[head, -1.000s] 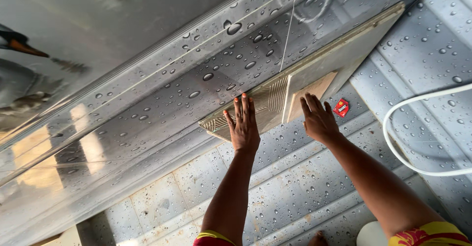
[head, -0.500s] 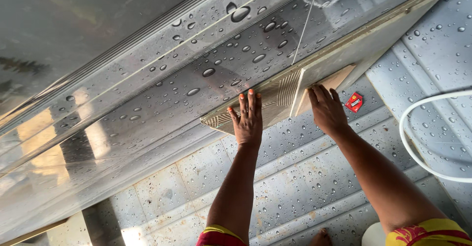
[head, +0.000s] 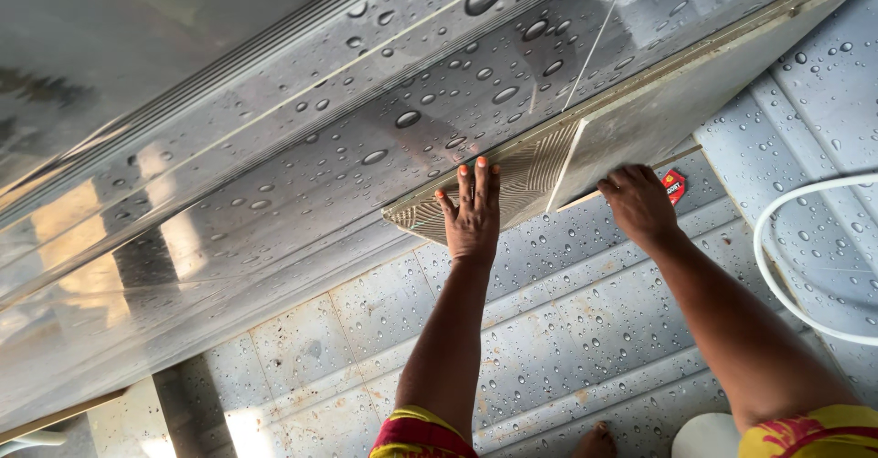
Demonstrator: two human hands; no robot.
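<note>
The left hand (head: 474, 213) lies flat, grip wide, on the tile (head: 640, 101), and the right hand (head: 638, 204) presses its near edge, fingers curled.

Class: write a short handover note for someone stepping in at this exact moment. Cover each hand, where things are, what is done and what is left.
Left hand: flat, fingers spread, pressing the combed adhesive bed at the tile's edge.
Right hand: on the lower edge of the loose tile, which lies tilted over the bed.
Done: adhesive spread and combed; wall tiles behind are up.
Left: tile not yet seated flat.
Nearby: white hose, small red packet.
</note>
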